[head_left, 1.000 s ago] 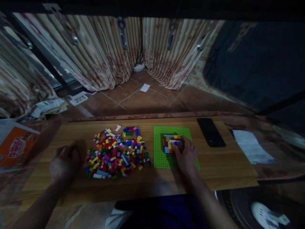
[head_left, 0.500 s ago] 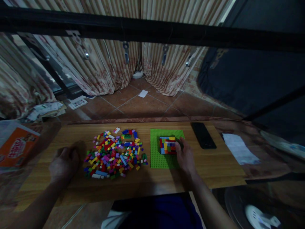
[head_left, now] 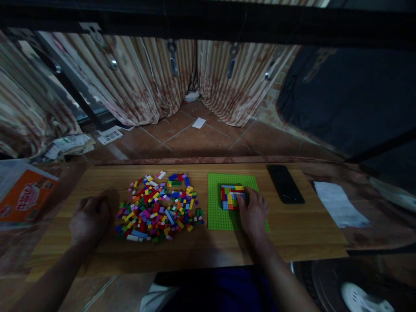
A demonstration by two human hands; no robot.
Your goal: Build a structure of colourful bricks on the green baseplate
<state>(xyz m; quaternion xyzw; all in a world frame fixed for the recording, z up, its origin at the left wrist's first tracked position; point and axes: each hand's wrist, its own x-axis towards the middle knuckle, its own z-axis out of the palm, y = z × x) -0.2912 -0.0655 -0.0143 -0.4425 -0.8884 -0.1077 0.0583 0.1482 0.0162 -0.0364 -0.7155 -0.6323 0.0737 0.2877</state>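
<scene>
Wood-grain table (head_left: 292,234); tile floor (head_left: 201,143) and striped curtains (head_left: 143,86) at 12. One studded green baseplate (head_left: 216,212), one multicolour brick block (head_left: 230,196) on it. right hand (head_left: 255,212) at block's 3 o'clock, fingers together on its edge; grip unclear. left hand (head_left: 88,216), loose fist, at 9 o'clock of one brick pile (head_left: 157,208). One black phone (head_left: 285,183) at 2.

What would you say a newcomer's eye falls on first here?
The heap of multicoloured toy bricks in the middle of the wooden table stands out most. Right of it lies a green baseplate bearing a small brick block, which the right hand touches. The left hand rests curled on the table, left of the heap.
</scene>
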